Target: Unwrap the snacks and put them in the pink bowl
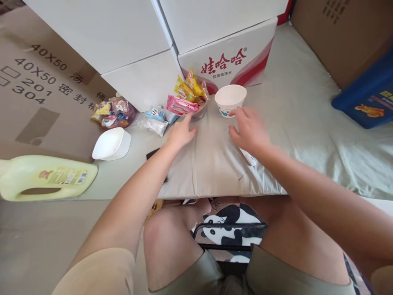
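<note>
My left hand (pixel 181 133) is open, its index finger stretched toward a see-through container (pixel 202 110) heaped with wrapped snacks. Yellow packets (pixel 188 87) and a pink packet (pixel 181 105) show on top; whether the fingertip touches anything, I cannot tell. My right hand (pixel 250 129), slightly blurred, has thumb and index finger apart. Its fingertips overlap the lower right side of a white paper bowl (pixel 225 108) with a blue-green pattern; contact is unclear. The bowl stands upright. Blue and white packets (pixel 156 113) lie left of the snack container.
A white squarish bowl (pixel 115 143), a bag of snacks (pixel 113 111) and a yellow jug (pixel 55 176) stand at left. A dark flat object (pixel 152 153) lies under my left forearm, a small white one (pixel 248 157) beneath my right wrist. Boxes (pixel 227 61) line the back; a blue container (pixel 365 96) is right.
</note>
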`<state>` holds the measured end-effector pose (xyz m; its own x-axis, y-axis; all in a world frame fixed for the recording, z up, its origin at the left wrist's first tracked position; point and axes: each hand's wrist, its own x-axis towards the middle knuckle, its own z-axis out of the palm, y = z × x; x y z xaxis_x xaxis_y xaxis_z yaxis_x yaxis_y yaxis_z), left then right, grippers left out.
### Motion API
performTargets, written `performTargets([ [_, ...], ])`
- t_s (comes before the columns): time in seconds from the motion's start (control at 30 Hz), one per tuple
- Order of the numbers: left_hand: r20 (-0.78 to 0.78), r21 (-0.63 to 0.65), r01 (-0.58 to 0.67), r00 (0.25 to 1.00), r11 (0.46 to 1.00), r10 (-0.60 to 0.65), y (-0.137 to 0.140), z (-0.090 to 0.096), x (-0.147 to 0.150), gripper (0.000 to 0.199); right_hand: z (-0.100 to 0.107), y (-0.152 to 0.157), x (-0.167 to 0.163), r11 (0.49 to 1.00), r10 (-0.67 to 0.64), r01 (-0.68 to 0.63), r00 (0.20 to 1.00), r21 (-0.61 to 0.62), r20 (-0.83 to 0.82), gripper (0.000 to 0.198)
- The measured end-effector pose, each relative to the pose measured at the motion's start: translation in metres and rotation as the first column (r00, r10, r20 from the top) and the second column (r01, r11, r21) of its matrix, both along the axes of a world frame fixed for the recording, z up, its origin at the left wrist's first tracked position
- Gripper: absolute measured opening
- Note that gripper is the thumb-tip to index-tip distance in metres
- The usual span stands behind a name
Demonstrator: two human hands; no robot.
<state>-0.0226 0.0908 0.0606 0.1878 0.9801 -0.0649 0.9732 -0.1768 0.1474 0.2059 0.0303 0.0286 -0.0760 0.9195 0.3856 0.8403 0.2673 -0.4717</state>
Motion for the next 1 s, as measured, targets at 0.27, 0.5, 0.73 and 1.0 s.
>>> performTargets([
  [0.27, 0.040, 0.054, -0.080, 0.996, 0.995, 0.078, 0.012, -0.002, 0.008, 0.050, -0.005, 0.061, 0.011, 0.992, -0.052, 0.095, 0.901, -0.081, 0.431, 0.028],
  [0.5, 0.131, 0.100, -0.215, 0.971, 0.972, 0.201, 0.022, -0.004, 0.017, 0.033, -0.007, 0.010, 0.053, 0.991, -0.103, 0.128, 0.904, -0.033, 0.415, 0.031],
  [0.73, 0.122, 0.114, -0.107, 0.988, 0.988, 0.093, 0.011, -0.002, 0.040, 0.028, -0.012, -0.094, 0.133, 0.982, -0.166, 0.108, 0.889, 0.156, 0.428, 0.030],
  [1.0, 0.221, 0.046, 0.126, 0.966, 0.991, -0.133, 0.020, -0.003, 0.147, 0.030, -0.014, -0.129, 0.185, 0.977, -0.162, 0.090, 0.903, 0.194, 0.398, 0.024],
])
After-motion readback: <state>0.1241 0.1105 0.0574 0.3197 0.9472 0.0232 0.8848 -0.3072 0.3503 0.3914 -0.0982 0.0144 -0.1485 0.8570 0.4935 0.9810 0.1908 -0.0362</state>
